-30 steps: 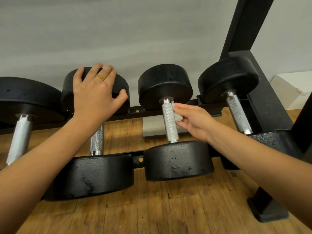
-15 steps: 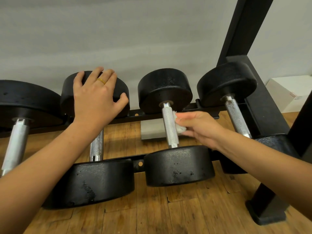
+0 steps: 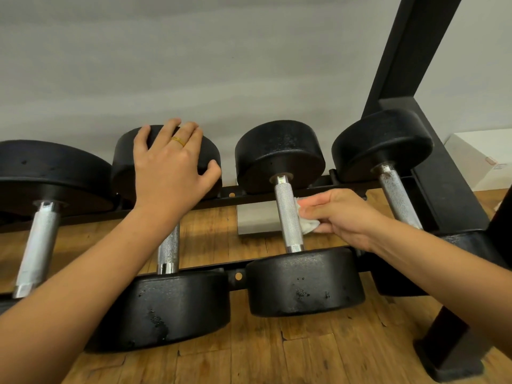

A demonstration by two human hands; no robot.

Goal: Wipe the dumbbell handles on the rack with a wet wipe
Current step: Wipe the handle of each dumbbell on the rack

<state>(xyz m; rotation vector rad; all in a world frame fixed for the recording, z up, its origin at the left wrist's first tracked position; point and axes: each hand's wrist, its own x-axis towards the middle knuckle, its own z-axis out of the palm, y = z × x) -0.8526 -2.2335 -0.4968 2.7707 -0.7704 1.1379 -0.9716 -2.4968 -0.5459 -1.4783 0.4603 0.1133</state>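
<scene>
Several black dumbbells lie across the black rack, each with a knurled silver handle. My right hand pinches a crumpled white wet wipe and presses it against the right side of the third dumbbell's handle, about halfway along. My left hand rests with spread fingers on the far head of the second dumbbell, whose handle shows below my wrist. The first dumbbell's handle is at the left, the fourth dumbbell's handle at the right.
The rack's black upright post and its foot stand at the right. A grey wall is behind the rack, a wooden floor beneath it. A white box sits at far right, a grey block under the rack.
My right hand has slid the wipe down the third handle, from near the far head toward its middle. My left hand stays on the second dumbbell's head.
</scene>
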